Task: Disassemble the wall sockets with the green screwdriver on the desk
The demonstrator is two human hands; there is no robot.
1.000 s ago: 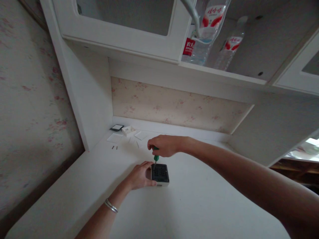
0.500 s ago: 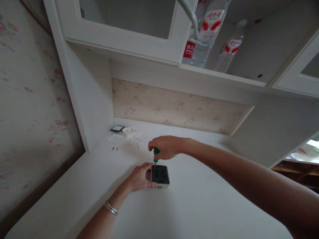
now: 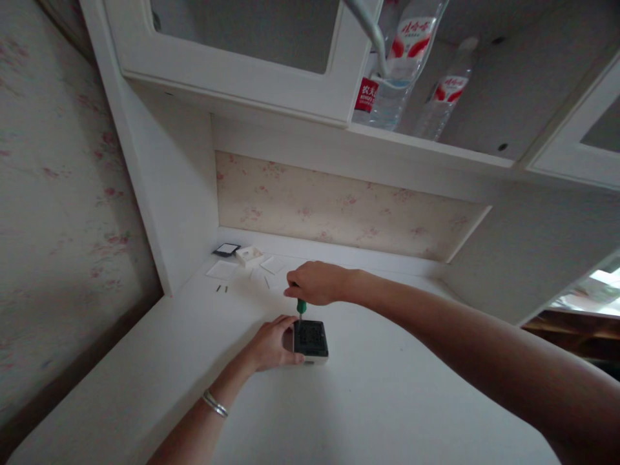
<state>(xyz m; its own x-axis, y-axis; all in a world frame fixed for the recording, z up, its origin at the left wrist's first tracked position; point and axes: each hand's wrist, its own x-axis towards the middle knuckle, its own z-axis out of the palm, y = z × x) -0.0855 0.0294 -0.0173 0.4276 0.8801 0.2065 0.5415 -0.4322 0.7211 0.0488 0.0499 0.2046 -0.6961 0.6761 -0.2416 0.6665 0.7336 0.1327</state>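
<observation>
A square box with a black panel on top and a white base, which looks like a wall socket on its mounting box (image 3: 312,340), rests on the white desktop. My left hand (image 3: 276,345) grips its left side, thumb at the near edge and fingers at the far corner. Above it, my right hand (image 3: 317,283) is closed round the handle of a green screwdriver (image 3: 301,306). The screwdriver stands nearly upright, its shaft reaching the left part of the black panel. Whether the tip sits in a screw is too small to tell.
Behind on the desk (image 3: 378,400) lie a white box frame (image 3: 249,256), a black-edged plate (image 3: 226,249), thin white plates (image 3: 221,269) and two small screws (image 3: 221,289). A cabinet (image 3: 232,90) with plastic bottles (image 3: 411,45) overhangs the back.
My right hand has turned on the screwdriver handle, its fingers now wrapped higher and knuckles shifted. My left hand and the socket box stay put; the view has moved very slightly.
</observation>
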